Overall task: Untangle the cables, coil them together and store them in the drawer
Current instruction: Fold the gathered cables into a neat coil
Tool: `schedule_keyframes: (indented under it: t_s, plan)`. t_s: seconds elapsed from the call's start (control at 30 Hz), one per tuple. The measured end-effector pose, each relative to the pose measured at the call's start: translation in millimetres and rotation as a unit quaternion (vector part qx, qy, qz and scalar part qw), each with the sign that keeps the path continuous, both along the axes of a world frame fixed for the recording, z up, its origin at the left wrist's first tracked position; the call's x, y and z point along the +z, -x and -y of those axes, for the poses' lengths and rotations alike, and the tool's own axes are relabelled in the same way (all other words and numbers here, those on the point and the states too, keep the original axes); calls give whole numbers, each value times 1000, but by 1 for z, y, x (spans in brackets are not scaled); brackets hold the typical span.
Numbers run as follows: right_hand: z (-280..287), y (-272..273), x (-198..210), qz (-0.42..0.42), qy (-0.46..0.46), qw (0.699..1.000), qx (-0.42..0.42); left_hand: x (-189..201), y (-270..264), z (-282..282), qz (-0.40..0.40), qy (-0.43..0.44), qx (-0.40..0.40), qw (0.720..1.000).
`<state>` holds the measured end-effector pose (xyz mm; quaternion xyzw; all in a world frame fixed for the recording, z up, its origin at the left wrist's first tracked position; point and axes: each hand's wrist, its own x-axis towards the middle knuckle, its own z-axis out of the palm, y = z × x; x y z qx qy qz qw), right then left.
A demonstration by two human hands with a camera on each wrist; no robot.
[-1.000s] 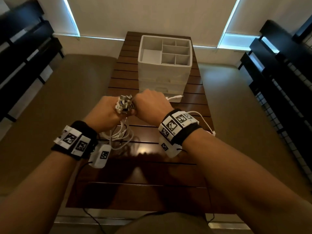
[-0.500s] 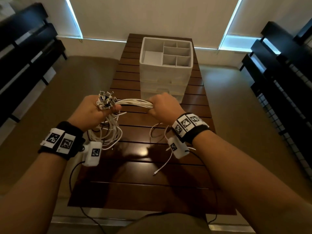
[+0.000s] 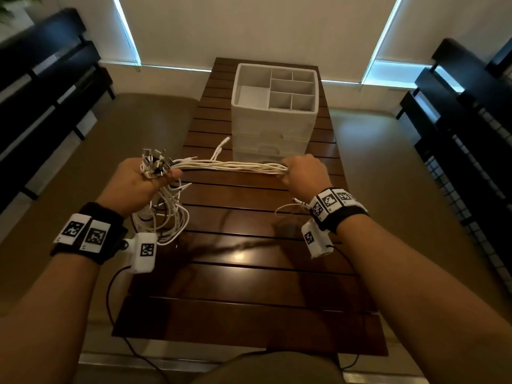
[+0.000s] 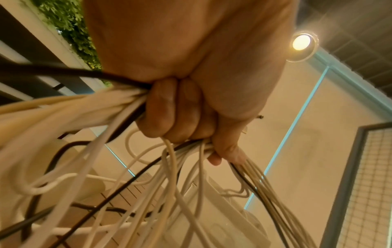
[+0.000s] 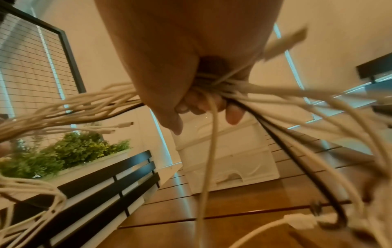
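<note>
A bundle of several white cables (image 3: 230,165) and a black one stretches level between my two hands above the wooden table (image 3: 249,284). My left hand (image 3: 138,184) grips the bundle near its plug ends (image 3: 153,164), which stick up in a cluster; the fingers (image 4: 169,110) curl round the cables (image 4: 89,117). Loose loops (image 3: 169,217) hang below it. My right hand (image 3: 303,176) is closed round the bundle's other side, fingers (image 5: 199,104) wrapped on the cables (image 5: 265,90). The white drawer unit (image 3: 273,126) stands behind, its drawers closed.
The unit's top is an open tray with several dividers (image 3: 279,90). Dark slatted benches (image 3: 41,87) flank the table on both sides. A planter with green leaves (image 5: 70,152) sits at the left. Loose cable ends (image 3: 288,207) dangle below my right wrist.
My hands, touching a second ago, have drawn apart sideways. The right hand has slid along the bundle to the right, pulling a straight stretch of cables taut between them.
</note>
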<state>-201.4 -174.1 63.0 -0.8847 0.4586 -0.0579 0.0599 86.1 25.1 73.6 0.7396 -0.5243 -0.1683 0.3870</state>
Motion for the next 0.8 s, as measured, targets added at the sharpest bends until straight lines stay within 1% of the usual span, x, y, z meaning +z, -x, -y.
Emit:
schedule_keyframes:
  t_s: [0.1,0.2,0.27,0.33,0.4,0.47,0.53,0.6,0.67,0.73,0.8]
  plan:
    - [5,4,2,-18,14,1000,-11,-4,2,-2,-1,-18,2,1000]
    - [16,14,7,-14,26,999,-35,-8,2,-5,-20,-9,25,999]
    - [26,28,4,-32,13,997,-62,-11,-9,-12,-33,5,51,998]
    - [31,38,-2,-49,-4,996,-76,-13,-16,-18,-26,0,58,998]
    - [27,37,-7,-38,-33,996,-73,-14,-14,-20,-30,-9,57,998]
    - [20,30,-10,-21,-60,996,-66,-14,-6,-19,-27,-18,40,999]
    - [12,24,-12,-18,-67,996,-56,-18,-2,-17,-33,-49,26,998]
    - [8,21,-15,-26,-59,997,-52,-24,2,-17,-33,-101,13,994]
    - [5,19,-16,-36,-45,997,-48,-32,9,-16,-28,-180,-17,983]
    - [5,17,-16,-54,-21,998,-40,-37,17,-15,-36,-253,-43,966]
    - [4,16,-13,-86,9,996,-25,-34,21,-14,-51,-282,-37,957]
